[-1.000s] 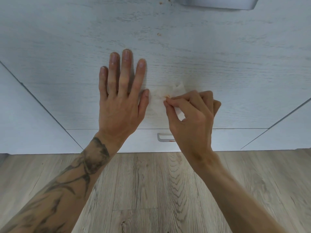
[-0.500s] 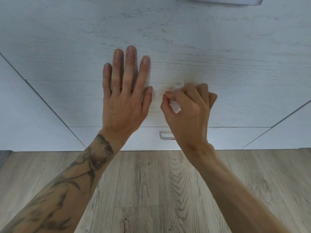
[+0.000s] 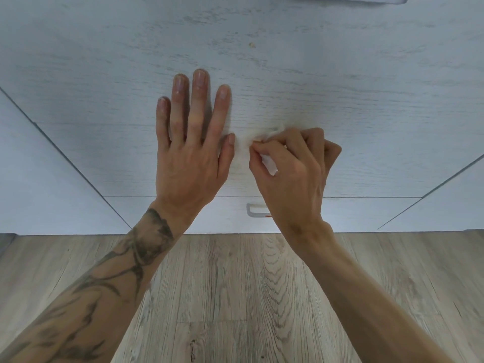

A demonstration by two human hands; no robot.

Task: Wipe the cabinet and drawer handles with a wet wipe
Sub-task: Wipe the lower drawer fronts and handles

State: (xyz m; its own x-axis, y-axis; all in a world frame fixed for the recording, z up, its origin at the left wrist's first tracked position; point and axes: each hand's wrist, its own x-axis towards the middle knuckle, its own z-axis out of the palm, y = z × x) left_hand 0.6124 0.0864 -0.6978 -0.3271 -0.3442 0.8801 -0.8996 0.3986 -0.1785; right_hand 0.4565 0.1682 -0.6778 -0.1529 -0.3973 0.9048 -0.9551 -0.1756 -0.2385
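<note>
While the left hand [image 3: 190,150] is laid flat with fingers spread on the pale drawer front [image 3: 340,87], a white wet wipe [image 3: 264,146] is pinched against it by the right hand [image 3: 290,176] fingers, above a drawer handle [image 3: 252,211]

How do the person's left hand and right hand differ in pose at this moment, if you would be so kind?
The left hand lies open, fingers straight, against the drawer front; the right hand is curled shut. The left hand holds nothing; the right hand pinches a white wet wipe. Both are at the same drawer front, side by side.
</note>
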